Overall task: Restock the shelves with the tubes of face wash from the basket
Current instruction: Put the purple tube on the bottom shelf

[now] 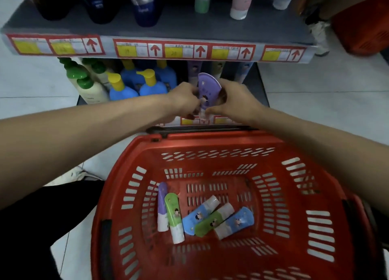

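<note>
Five purple, green and blue tubes (174, 214) lie in the red basket (210, 141); beyond, fingers of left hand (183, 99) and right hand (236, 99) pinch an upright purple tube (208, 87), cartoon-printed, cap down.

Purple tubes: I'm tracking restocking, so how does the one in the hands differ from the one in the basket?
The held purple tube stands upright, gripped by the left hand and right hand; the loose purple tube lies flat in the basket, untouched. Both are purple with white cap ends.
</note>
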Tool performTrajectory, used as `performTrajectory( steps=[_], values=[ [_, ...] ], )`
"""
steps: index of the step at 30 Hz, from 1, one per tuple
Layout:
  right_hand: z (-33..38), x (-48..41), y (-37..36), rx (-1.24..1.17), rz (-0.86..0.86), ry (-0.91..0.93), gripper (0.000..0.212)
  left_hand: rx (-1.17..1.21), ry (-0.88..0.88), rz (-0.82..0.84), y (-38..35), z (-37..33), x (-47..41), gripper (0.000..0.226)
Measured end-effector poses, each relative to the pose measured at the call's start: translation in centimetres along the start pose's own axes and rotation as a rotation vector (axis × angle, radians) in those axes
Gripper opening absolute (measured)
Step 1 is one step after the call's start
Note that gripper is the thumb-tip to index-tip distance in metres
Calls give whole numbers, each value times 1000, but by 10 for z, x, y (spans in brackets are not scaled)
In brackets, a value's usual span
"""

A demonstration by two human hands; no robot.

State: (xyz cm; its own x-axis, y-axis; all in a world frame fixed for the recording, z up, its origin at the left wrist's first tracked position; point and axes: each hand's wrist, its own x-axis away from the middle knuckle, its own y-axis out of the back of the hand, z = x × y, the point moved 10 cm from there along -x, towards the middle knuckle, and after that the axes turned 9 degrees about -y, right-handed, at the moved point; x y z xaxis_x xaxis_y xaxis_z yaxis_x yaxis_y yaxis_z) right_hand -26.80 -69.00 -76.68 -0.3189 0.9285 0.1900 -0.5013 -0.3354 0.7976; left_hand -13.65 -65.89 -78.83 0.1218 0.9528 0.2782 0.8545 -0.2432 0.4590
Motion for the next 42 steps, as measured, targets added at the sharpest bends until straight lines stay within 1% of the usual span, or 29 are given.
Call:
performTrajectory(
  steps=[2,3,4,7,11,12,15,17,19,21,25,28,30,33,35,38,41,42],
  values=[
    [-14,-24,-23,23,55,-36,66,45,58,16,-7,20,-20,19],
    [-19,-34,-32,20,70,-56,65,47,74,11,-8,29,-30,19],
    [-24,-45,-41,21,76,-74,61,41,91,5,-10,36,-37,20],
    [-36,-72,-56,39,60,-137,34,48,111,-66,-7,60,-61,25],
    [-46,-94,-69,-4,47,-204,23,109,136,-177,-1,81,-80,33],
    [-47,-98,-70,-5,37,-210,24,125,135,-197,1,82,-82,34],
    [-43,-107,-69,24,-20,-196,34,174,127,-279,5,82,-91,37],
    [-42,-113,-66,48,-70,-189,34,217,118,-316,7,78,-95,39],
    [-42,-118,-65,27,-118,-185,41,222,111,-364,12,72,-100,38],
    [-42,-124,-66,11,-157,-183,41,226,127,-392,14,71,-106,38],
    [-43,-133,-76,47,-123,-181,36,233,180,-387,10,81,-112,41],
    [-42,-133,-76,47,-119,-204,34,261,187,-369,6,86,-111,46],
    [-42,-130,-77,65,-84,-230,38,254,215,-353,6,91,-108,45],
    [-45,-121,-77,119,29,-281,45,226,266,-324,9,97,-103,40],
    [-46,-111,-68,111,79,-315,50,199,268,-288,13,86,-92,35],
    [-36,-86,-46,59,115,-305,58,211,253,-191,18,61,-66,38],
    [-19,-48,-21,25,148,-279,56,155,238,-130,26,39,-34,12],
    [-13,-33,-12,14,154,-270,53,141,218,-123,30,30,-23,7]
  ],
)
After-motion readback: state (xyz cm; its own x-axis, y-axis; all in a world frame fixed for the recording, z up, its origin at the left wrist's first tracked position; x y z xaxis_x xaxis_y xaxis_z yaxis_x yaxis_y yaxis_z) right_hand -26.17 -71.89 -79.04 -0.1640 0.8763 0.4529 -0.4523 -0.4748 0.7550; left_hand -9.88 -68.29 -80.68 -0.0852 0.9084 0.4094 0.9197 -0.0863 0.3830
